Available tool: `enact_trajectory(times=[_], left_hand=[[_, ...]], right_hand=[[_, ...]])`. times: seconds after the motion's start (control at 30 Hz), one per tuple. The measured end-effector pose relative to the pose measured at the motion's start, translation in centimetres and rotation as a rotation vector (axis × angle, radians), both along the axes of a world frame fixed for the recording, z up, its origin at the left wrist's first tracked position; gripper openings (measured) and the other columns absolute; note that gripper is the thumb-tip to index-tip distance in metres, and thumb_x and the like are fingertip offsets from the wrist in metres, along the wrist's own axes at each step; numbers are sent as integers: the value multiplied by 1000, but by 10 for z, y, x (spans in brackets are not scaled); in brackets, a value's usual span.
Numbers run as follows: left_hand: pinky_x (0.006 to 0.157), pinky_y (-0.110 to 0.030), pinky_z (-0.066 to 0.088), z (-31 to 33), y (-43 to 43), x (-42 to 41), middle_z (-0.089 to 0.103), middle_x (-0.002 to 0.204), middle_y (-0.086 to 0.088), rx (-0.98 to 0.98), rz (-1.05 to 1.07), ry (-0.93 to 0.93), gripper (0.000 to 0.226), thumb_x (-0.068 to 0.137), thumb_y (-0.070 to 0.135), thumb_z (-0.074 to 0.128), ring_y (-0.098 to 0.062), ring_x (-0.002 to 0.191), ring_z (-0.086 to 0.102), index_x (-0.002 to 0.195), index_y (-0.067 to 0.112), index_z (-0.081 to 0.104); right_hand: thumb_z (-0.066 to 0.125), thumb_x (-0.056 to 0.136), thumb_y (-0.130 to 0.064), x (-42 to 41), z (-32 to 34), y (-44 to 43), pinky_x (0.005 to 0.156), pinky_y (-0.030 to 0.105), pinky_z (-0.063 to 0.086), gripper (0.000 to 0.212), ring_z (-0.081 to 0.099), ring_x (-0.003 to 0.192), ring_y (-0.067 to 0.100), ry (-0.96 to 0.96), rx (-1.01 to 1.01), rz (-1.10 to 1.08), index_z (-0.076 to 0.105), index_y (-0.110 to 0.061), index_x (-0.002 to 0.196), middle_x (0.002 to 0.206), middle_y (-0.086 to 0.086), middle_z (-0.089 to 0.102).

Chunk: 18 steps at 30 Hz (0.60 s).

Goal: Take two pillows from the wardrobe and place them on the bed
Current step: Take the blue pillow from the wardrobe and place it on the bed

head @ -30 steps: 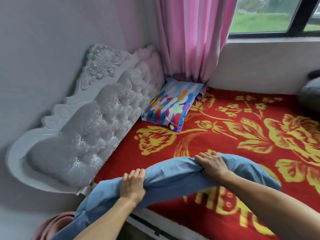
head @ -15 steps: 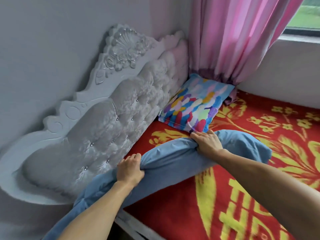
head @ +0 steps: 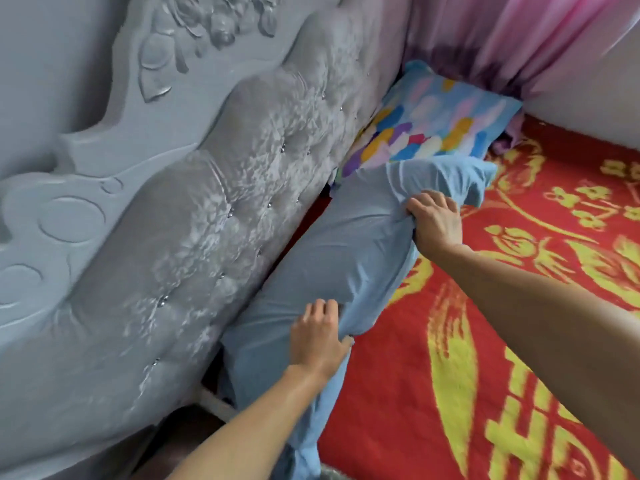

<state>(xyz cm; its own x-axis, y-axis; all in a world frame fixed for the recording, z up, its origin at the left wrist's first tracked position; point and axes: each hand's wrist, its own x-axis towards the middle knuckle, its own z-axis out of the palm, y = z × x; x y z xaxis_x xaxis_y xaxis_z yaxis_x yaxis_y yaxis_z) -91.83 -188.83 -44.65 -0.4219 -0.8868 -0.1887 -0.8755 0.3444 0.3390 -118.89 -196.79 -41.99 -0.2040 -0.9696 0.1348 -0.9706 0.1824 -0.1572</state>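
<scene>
Home bedroom: bed [head: 450, 393] w/ tufted headboard [head: 194, 237], pink curtain [head: 512, 39].

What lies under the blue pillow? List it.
The blue pillow rests on the red bedspread, against the headboard. Its far end overlaps the colourful pillow. Anything directly beneath is hidden.

A blue pillow [head: 349, 251] lies along the tufted grey headboard [head: 194, 216] on a bed covered by a red blanket [head: 398, 403] with yellow flowers. The left hand [head: 317, 341] grips the pillow's near edge, and the right hand [head: 434, 218] bunches its fabric near the far end. That far end touches a multicoloured pillow [head: 429, 126] in the corner, under a pink curtain [head: 512, 36].
</scene>
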Motion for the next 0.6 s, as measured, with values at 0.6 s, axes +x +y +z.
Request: enact_trajectory(times=[0.6], left_hand=[[104,-47,39,-183,-144,0,48,136,-14,271,323,22,81,70,64,66,-36,124,46,135,22,43]], right_hand=[[52,88,-55,-34,-231,134,105,43,37,63,45,127,34,-974,284,-972,40,-17,137,140,16,48]])
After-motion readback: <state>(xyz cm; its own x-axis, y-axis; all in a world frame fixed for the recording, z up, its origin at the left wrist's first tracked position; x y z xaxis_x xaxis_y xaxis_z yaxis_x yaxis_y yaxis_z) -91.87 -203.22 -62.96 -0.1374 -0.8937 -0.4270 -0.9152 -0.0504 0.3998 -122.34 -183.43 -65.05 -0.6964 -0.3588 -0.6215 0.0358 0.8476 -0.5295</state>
